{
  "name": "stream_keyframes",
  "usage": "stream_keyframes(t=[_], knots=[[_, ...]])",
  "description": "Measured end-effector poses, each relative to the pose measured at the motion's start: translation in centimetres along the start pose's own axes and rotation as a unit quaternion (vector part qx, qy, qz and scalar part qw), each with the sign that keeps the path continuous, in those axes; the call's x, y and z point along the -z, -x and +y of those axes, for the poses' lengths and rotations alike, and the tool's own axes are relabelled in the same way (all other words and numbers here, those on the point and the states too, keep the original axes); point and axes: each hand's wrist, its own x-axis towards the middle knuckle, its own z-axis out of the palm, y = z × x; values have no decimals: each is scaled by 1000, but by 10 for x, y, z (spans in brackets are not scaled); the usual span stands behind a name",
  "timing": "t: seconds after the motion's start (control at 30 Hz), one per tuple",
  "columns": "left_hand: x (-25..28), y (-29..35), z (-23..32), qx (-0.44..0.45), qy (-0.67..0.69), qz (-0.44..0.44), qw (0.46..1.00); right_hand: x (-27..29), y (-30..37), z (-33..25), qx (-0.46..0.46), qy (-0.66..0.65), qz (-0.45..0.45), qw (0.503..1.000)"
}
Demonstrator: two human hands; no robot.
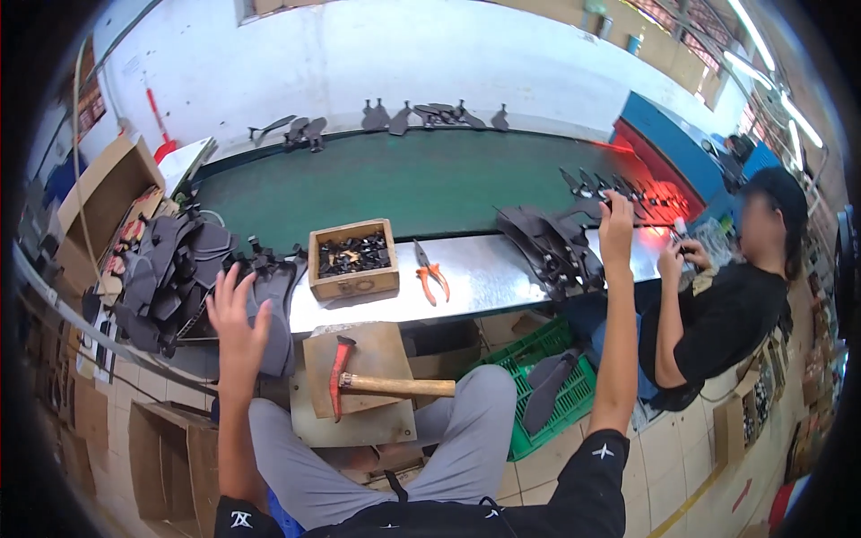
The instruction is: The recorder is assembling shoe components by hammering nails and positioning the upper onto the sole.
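Observation:
My left hand is raised with its fingers spread, holding nothing, beside dark grey sole-shaped pieces at the table's left end. My right hand is lifted on the right, fingers pointing up, with nothing visible in it. Behind it lie more dark sole-shaped pieces. Between my knees, a hammer with a red head and wooden handle rests on a flat tan block. On the metal table edge stand a wooden box of small black parts and pliers with orange handles.
A green conveyor belt runs across the front, with sole-shaped pieces along its far edge. A blue machine glows red inside at right. A co-worker sits at right. A green crate stands by my knee, a cardboard box at lower left.

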Motion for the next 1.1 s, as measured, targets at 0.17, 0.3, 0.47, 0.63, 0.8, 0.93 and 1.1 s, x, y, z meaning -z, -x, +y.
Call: stream_keyframes(t=[0.17,0.3,0.47,0.63,0.8,0.93,1.1], knots=[[36,-15,95,-169,175,6,970,77,-72,-168,190,-8,-11,982],[38,-28,128,-230,359,-40,904,74,-72,-253,219,-286,-173,917],[38,-16,98,32,762,-400,509,30,-10,-339,123,-642,-274,705],[15,65,49,123,743,-216,621,20,163,-335,104,-305,-370,871],[5,98,42,132,630,-165,747,80,226,-305,12,-143,-419,896],[-30,75,58,98,548,-66,828,108,269,-250,-144,-134,-403,894],[-109,55,44,16,299,-48,953,153,290,-259,-472,-335,-279,766]])
